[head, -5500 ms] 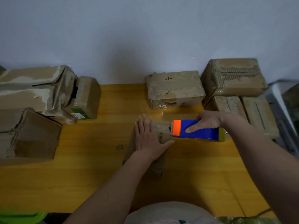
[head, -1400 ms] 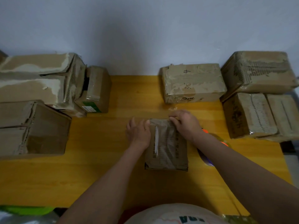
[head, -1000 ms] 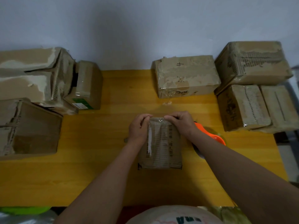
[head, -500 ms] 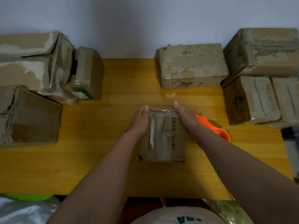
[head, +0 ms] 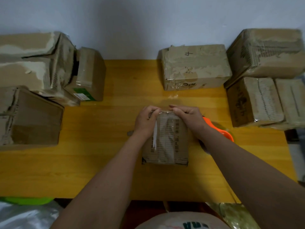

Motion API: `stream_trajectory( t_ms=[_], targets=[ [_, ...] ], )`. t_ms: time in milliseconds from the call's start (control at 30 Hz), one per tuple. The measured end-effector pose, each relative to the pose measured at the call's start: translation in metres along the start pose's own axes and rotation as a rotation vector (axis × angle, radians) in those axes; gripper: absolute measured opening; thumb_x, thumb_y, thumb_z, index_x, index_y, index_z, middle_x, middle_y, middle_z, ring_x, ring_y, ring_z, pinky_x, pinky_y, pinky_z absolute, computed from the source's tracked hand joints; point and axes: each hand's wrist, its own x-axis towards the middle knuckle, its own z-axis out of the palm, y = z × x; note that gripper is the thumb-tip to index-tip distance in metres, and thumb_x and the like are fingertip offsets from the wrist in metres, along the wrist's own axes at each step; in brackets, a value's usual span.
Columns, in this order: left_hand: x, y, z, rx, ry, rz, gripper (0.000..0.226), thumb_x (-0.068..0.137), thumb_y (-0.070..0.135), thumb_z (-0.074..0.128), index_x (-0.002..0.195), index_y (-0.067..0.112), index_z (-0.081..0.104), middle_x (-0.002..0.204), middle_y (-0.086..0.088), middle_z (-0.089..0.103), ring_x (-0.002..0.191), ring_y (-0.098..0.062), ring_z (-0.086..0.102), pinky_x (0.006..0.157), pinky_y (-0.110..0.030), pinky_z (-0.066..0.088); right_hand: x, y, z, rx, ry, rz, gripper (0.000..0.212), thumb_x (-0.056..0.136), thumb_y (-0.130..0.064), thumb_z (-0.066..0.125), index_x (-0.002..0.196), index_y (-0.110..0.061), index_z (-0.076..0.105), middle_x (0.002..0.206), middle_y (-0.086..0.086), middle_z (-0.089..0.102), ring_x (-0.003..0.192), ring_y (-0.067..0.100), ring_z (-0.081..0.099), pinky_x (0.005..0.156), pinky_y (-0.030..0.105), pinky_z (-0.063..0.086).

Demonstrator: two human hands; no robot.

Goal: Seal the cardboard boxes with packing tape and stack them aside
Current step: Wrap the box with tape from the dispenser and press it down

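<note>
Cardboard box (head: 166, 139) flat, long axis away from person

Small taped box (head: 165, 139) flat, mid table, w/ tape gun (head: 219, 129) beside

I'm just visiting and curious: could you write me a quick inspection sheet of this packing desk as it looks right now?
Surface: yellow wooden table, against a pale wall.
Job's things: small cardboard box in the middle, shiny tape over its far edge; orange tape dispenser beside it, partly behind the right forearm.
Clutter: worn boxes at left; box marked 4 at the back; stacked boxes at right; a tape scrap.
Hands: left hand and right hand both curl over the small box's far edge.
Cables: nothing seen.
Surroundings: green object at the lower left.
</note>
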Motion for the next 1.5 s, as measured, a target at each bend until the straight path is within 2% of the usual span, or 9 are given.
stream_trajectory(
  t_ms=[200,400,567,667,767,933,1133,1333,1500],
  targets=[
    [-0.006,0.004,0.005,-0.042,0.031,-0.077,0.022,0.103,0.027,0.042,0.118,0.020,0.056,0.111,0.005,0.056,0.103,-0.015,0.053,0.080,-0.029,0.045,-0.016,0.006,0.013,0.026,0.150,0.056,0.034,0.104,-0.024,0.034,0.129,-0.014,0.056,0.119,0.001,0.057,0.108,0.013,0.053,0.080,0.020,0.046],
    [-0.010,0.002,0.009,-0.098,0.027,-0.133,0.017,0.104,0.026,0.041,0.096,0.014,0.049,0.088,0.005,0.051,0.086,-0.016,0.049,0.062,-0.023,0.038,-0.013,0.011,0.013,-0.052,0.136,0.008,0.039,0.105,-0.023,0.029,0.140,-0.013,0.043,0.137,0.004,0.047,0.124,0.012,0.041,0.087,0.010,0.030],
    [-0.013,0.005,0.002,0.020,-0.103,-0.172,0.029,0.105,0.036,0.034,0.121,0.020,0.053,0.118,-0.001,0.057,0.104,-0.017,0.051,0.085,-0.030,0.040,-0.012,0.012,0.007,-0.097,0.069,0.025,0.044,0.105,-0.030,0.028,0.145,-0.014,0.037,0.147,0.008,0.040,0.136,0.022,0.036,0.104,0.026,0.031],
    [-0.014,0.005,-0.006,0.398,-0.012,-0.018,0.040,0.102,0.045,0.038,0.133,0.026,0.054,0.135,0.002,0.055,0.125,-0.022,0.047,0.112,-0.043,0.025,-0.020,0.009,0.008,-0.149,0.099,0.047,0.055,0.103,-0.036,0.029,0.152,-0.013,0.017,0.158,0.006,0.020,0.145,0.019,0.018,0.111,0.025,0.016],
    [-0.008,0.017,-0.005,0.366,-0.024,0.239,0.037,0.096,0.040,0.055,0.128,0.023,0.062,0.134,0.001,0.059,0.126,-0.021,0.049,0.106,-0.035,0.033,-0.048,0.008,0.011,-0.271,0.221,-0.109,0.050,0.104,-0.027,0.033,0.150,-0.009,0.023,0.156,0.005,0.024,0.144,0.017,0.020,0.110,0.020,0.015],
    [0.004,0.030,0.002,0.369,-0.198,0.101,0.026,0.086,0.052,0.064,0.104,0.036,0.074,0.113,0.015,0.070,0.105,-0.008,0.062,0.089,-0.034,0.051,-0.078,0.022,0.023,-0.814,0.147,-0.444,0.041,0.099,-0.020,0.037,0.131,0.000,0.053,0.148,0.014,0.040,0.142,0.028,0.027,0.117,0.037,0.020],
    [0.007,0.031,0.004,0.354,-0.169,0.064,0.024,0.083,0.053,0.068,0.096,0.035,0.077,0.103,0.015,0.073,0.095,-0.008,0.065,0.084,-0.031,0.052,-0.094,0.022,0.042,-1.225,0.063,-0.368,0.062,0.095,-0.039,0.024,0.133,0.001,0.051,0.145,0.017,0.043,0.138,0.029,0.036,0.115,0.041,0.017],
    [0.005,0.029,0.006,0.347,-0.168,0.041,0.021,0.085,0.054,0.066,0.089,0.036,0.076,0.093,0.016,0.073,0.086,-0.010,0.066,0.079,-0.031,0.053,-0.135,0.036,0.063,-1.323,0.012,-0.349,0.062,0.091,-0.044,0.030,0.125,-0.001,0.060,0.135,0.013,0.055,0.128,0.025,0.050,0.106,0.043,0.032],
    [0.006,0.031,0.005,0.351,-0.157,0.057,0.022,0.084,0.053,0.066,0.089,0.034,0.076,0.096,0.014,0.073,0.089,-0.008,0.065,0.080,-0.027,0.051,-0.098,0.017,0.071,-1.288,-0.003,-0.296,0.084,0.088,-0.055,-0.001,0.149,-0.001,0.020,0.157,0.015,0.016,0.147,0.025,0.013,0.117,0.032,0.000]
  ],
)
